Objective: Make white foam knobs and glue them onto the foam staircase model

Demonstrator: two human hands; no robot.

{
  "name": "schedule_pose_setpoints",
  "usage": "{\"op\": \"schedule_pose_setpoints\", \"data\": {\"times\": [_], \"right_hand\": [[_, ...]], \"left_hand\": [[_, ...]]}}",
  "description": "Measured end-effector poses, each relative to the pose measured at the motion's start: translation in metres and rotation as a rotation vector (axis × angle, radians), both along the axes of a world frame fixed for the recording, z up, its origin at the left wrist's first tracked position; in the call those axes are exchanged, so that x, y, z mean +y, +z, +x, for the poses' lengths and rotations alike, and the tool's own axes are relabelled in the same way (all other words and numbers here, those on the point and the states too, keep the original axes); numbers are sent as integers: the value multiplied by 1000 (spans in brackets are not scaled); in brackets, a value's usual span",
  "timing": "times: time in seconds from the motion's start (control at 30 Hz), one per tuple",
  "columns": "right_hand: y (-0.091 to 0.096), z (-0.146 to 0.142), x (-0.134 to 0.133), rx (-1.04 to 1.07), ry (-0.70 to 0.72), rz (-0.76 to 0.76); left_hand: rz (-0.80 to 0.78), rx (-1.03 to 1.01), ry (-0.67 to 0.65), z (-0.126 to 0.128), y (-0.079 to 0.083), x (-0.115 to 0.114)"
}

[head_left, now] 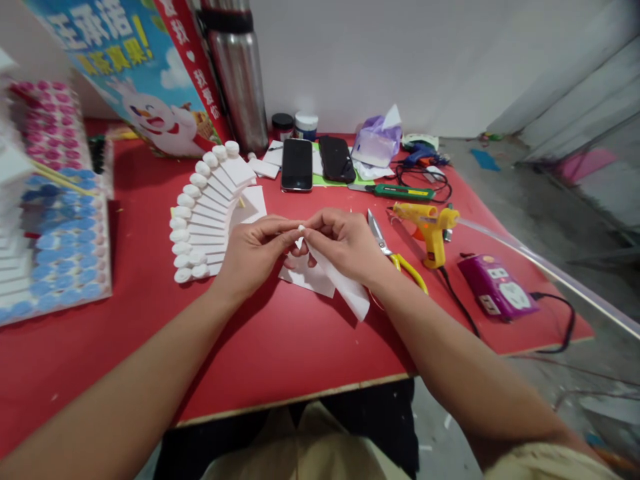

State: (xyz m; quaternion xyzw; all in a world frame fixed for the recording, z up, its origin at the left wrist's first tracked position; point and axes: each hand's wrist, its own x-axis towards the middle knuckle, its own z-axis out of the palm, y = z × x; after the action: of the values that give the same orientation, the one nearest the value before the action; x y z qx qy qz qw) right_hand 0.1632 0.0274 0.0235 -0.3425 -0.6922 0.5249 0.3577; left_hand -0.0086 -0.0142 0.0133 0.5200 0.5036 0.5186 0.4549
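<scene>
Above the middle of the red table, my left hand (257, 250) and my right hand (345, 243) meet, fingertips pinched together. Between them is one end of a white paper strip (345, 283), its small tip bunched at my thumbs. The strip's loose end hangs below my right hand toward the table. Under my hands lies a flat white sheet (313, 277), partly hidden. Left of my left hand, white cards (213, 213) spread in a fan, with small round white rolls (189, 200) along their outer ends.
Yellow-handled scissors (395, 257), a yellow glue gun (425, 227) and a purple power socket box (500, 287) lie right. A green utility knife (400, 192), phones (297, 163) and a steel flask (240, 80) are behind. Blue rosettes (67, 253) fill a board at left.
</scene>
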Motion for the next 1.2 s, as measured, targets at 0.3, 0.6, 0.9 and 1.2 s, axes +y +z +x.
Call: {"op": "schedule_pose_setpoints", "data": {"times": [0.3,0.6,0.9,1.2], "right_hand": [[17,1,-1,31,-49,-385],[12,1,3,-44,-95,-253],[3,-8,-7,7,-128,-89],[2,-3,0,19,-103,-88]], "left_hand": [[114,185,74,1,-2,-3],[-59,17,109,4,3,-2],[287,337,228,8,-6,-7],[277,186,128,9,-8,-6]]}}
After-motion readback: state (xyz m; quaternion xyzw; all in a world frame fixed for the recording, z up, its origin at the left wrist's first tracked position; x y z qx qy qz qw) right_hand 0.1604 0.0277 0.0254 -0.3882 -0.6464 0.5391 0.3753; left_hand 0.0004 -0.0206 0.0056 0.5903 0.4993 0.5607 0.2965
